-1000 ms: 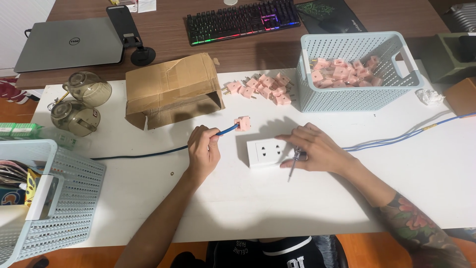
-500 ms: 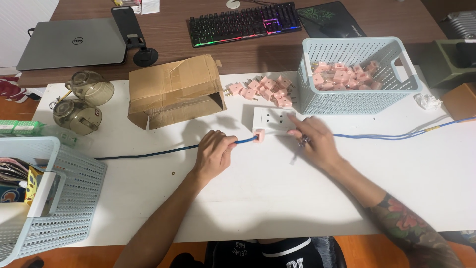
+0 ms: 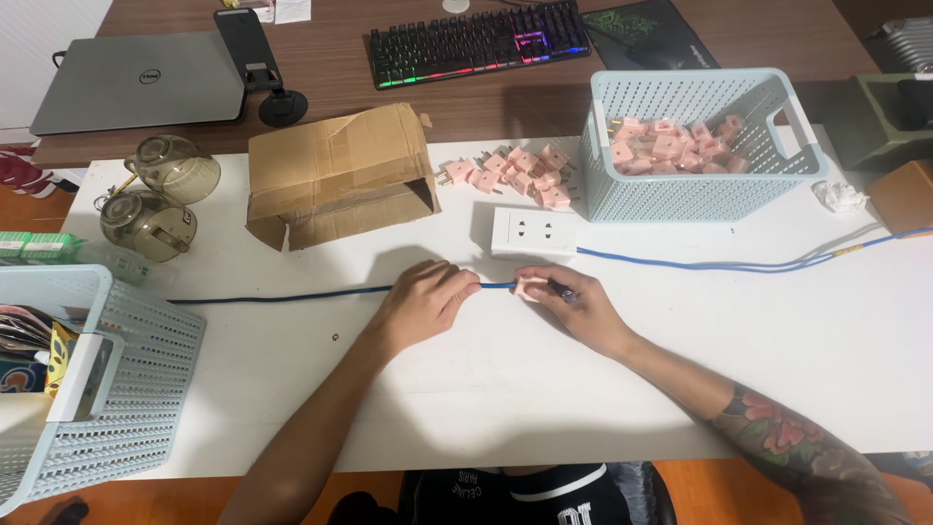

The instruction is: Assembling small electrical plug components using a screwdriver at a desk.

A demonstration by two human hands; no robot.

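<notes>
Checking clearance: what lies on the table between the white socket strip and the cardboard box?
Nothing. In the head view the white table is bare between the white socket strip and the cardboard box. The loose pink plugs lie farther back.

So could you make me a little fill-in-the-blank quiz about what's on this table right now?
1. The left hand and right hand both hold a thin ____ cable.
2. The right hand pinches a small ____ plastic plug at the cable's end.
3. The white rectangular socket block lies on the white table, just in front of the pale blue perforated ____.
4. The loose pile of pink plugs sits beside a torn brown ____ box.

Missing words: blue; pink; basket; cardboard
</notes>
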